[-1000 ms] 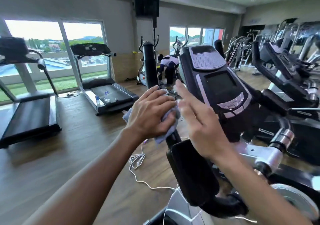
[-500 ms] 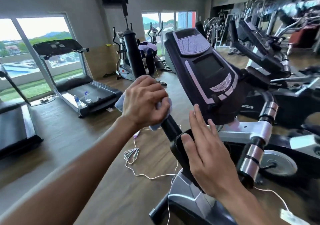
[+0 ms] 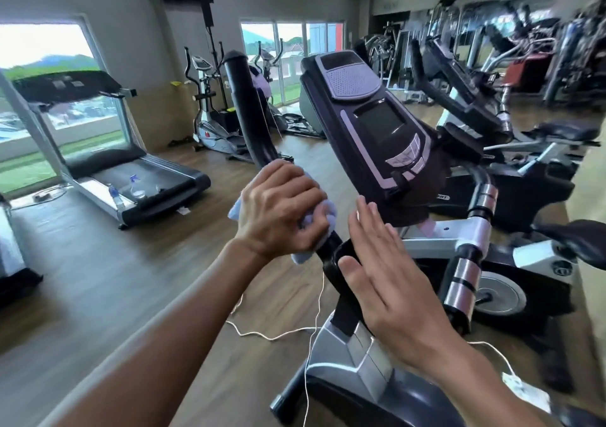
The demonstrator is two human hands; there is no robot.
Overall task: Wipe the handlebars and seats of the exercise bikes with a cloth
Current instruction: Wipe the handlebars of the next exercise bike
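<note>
Left hand (image 3: 278,210) clenched round a pale blue cloth (image 3: 306,229), wrapping it on the black upright handlebar (image 3: 249,115) of the exercise bike (image 3: 357,354). Right hand (image 3: 390,279) just beside, at 4 o'clock of the left: fingers straight, released, flat by the black handlebar joint (image 3: 337,262). Console (image 3: 370,121) at 1 o'clock. Treadmill (image 3: 137,177) at 9 o'clock, well apart.

Treadmill (image 3: 108,151) left of bike console (image 3: 370,124); bottles (image 3: 126,190) seemingly on it.
</note>
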